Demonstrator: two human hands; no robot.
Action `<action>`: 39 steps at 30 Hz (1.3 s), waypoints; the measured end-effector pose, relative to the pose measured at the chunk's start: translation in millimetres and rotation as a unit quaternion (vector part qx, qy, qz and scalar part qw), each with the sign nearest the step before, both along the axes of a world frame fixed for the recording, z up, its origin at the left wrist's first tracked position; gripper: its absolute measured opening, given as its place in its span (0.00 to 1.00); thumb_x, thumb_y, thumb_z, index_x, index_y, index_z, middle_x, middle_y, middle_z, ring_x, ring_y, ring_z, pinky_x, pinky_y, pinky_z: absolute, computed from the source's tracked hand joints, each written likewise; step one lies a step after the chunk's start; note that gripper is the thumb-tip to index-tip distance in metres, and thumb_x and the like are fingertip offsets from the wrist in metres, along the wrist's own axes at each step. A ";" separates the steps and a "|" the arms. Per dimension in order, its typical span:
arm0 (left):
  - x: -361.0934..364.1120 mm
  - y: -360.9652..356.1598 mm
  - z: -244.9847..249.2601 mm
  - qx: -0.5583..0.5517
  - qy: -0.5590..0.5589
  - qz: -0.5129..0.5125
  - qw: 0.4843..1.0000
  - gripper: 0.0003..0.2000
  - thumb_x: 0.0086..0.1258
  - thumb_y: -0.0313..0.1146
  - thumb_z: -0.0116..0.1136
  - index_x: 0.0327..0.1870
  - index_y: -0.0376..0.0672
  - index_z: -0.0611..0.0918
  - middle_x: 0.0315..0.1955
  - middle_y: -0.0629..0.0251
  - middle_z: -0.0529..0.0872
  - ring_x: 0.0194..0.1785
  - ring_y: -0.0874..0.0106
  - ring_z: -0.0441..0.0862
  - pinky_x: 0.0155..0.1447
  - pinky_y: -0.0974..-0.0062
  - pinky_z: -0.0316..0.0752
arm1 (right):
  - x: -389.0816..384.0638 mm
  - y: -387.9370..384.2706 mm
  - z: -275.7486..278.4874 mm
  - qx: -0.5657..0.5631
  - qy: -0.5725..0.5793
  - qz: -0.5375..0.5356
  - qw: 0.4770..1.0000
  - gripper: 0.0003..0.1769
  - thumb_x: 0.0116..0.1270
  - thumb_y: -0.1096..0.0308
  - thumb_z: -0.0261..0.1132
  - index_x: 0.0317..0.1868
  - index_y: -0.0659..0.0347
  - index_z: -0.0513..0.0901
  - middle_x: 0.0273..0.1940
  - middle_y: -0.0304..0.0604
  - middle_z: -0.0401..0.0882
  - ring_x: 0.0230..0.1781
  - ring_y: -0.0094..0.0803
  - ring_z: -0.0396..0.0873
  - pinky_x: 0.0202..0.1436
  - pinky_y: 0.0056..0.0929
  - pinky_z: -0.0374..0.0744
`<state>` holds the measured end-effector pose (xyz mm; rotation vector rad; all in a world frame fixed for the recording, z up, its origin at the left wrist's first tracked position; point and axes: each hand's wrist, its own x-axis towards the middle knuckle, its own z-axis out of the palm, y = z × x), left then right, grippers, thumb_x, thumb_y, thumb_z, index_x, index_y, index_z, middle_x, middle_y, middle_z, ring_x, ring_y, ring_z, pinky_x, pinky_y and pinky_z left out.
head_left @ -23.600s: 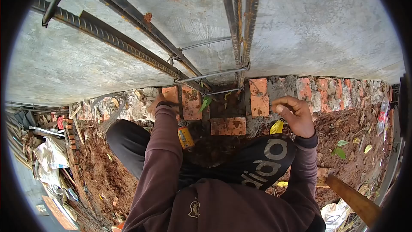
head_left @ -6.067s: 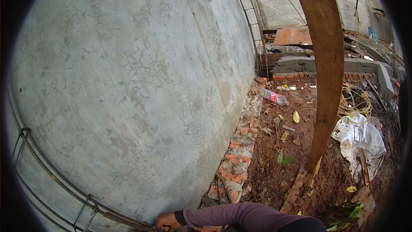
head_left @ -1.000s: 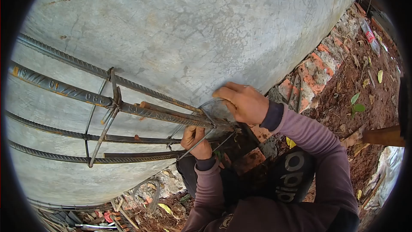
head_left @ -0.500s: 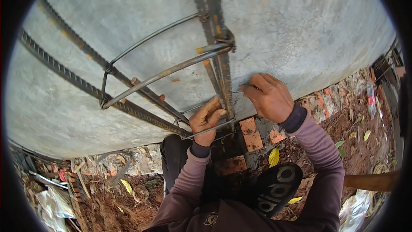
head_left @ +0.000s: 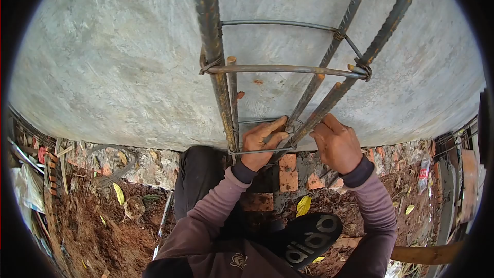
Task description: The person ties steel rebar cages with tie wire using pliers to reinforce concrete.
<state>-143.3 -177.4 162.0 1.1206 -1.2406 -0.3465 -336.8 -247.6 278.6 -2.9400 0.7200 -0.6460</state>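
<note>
Several ribbed steel bars (head_left: 211, 25) run from upper frame to centre, likely heavy, stiff and rough; grasp between the rings (head_left: 288, 68). Your left hand (head_left: 256, 146) touches them, your right hand (head_left: 338, 146) curls beside; whether either clamps anything, I cannot tell.

The rebar cage (head_left: 210, 25) stands before the wall (head_left: 128, 62), two stirrups (head_left: 288, 68) (head_left: 263, 151) crossing its near side, one above the other. Along the wall's foot runs the masonry footing (head_left: 159, 167), with a wire bundle (head_left: 110, 179) over its left part. Right of the cage's foot lie two bricks (head_left: 288, 171), end to end; nearer the person is another brick (head_left: 259, 202). A bottle (head_left: 424, 174) lies far right, beyond the timber (head_left: 427, 255).
</note>
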 end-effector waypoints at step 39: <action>-2.9 -6.3 -4.8 -0.166 -0.049 0.007 0.985 0.25 0.62 0.17 0.69 0.62 0.46 0.84 0.32 0.61 0.85 0.30 0.74 0.81 0.33 0.77 0.76 | 18.5 -35.6 -18.9 0.535 -0.406 0.185 0.718 0.13 0.64 0.79 0.70 0.49 0.72 0.81 0.44 0.54 0.84 0.45 0.45 0.87 0.49 0.43 0.89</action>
